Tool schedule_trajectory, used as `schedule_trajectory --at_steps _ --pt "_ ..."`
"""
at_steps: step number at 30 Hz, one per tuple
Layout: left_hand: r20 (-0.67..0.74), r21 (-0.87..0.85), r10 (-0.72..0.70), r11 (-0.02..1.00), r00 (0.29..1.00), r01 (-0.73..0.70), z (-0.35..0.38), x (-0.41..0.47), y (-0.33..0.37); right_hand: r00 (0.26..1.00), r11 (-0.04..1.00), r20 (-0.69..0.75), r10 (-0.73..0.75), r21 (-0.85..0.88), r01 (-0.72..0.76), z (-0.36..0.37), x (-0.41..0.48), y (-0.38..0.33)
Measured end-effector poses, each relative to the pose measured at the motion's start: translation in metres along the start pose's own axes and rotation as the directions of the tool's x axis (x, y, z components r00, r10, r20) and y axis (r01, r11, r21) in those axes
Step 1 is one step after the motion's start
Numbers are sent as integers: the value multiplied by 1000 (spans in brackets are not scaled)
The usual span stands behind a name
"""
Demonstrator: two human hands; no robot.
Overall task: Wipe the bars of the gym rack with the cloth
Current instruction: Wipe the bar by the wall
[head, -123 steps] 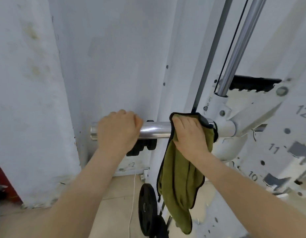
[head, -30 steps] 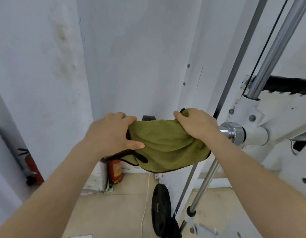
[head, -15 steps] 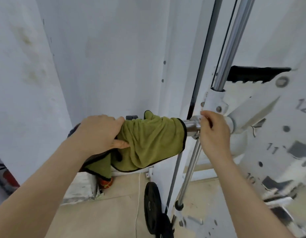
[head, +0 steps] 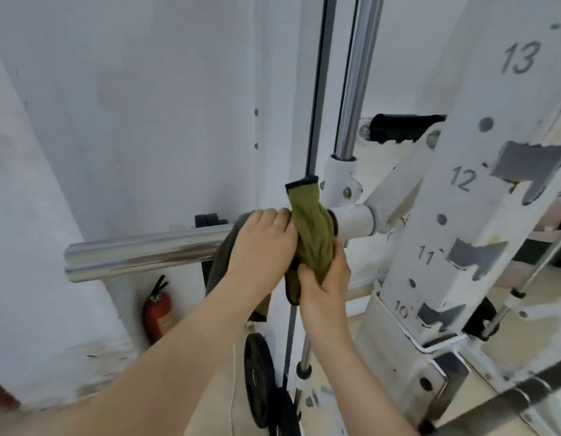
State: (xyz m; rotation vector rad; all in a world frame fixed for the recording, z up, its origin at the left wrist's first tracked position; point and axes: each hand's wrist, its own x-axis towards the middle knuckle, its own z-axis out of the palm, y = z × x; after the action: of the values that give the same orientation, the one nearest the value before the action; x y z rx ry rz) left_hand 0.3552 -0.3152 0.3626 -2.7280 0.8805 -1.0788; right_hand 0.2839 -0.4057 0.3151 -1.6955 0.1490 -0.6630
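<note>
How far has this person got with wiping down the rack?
Partway. The horizontal chrome bar looks shiny and bare. Both the left hand and right hand hold the green cloth bunched against the white collar. The upright chrome rod is untouched now.

Fire extinguisher (head: 156, 313) on beige floor (head: 210, 413)

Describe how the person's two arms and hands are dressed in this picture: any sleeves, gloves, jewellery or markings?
Both forearms are bare as far as the frame shows, with no sleeves in view. The left hand and the right hand wear no gloves. No rings, watch, bracelets or markings are visible on the fingers or wrists.
</note>
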Motion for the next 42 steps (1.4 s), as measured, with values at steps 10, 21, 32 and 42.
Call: schedule_trajectory --at_steps 10,21,32,42 --pt "116 -623 -447 663 887 415 -68 -43 -46 869 773 181 461 399 -493 31 -29 -18" --pt "74 -311 64 950 995 -38 10 29 76 825 592 165 540 622 -512 -50 -18 -32" --pt "492 -657 -113 602 863 454 16 -24 53 811 797 286 509 197 -570 -91 -44 -42" --pt "504 -839 34 -215 863 499 -114 -56 70 831 779 428 355 355 -516 -143 -45 -93"
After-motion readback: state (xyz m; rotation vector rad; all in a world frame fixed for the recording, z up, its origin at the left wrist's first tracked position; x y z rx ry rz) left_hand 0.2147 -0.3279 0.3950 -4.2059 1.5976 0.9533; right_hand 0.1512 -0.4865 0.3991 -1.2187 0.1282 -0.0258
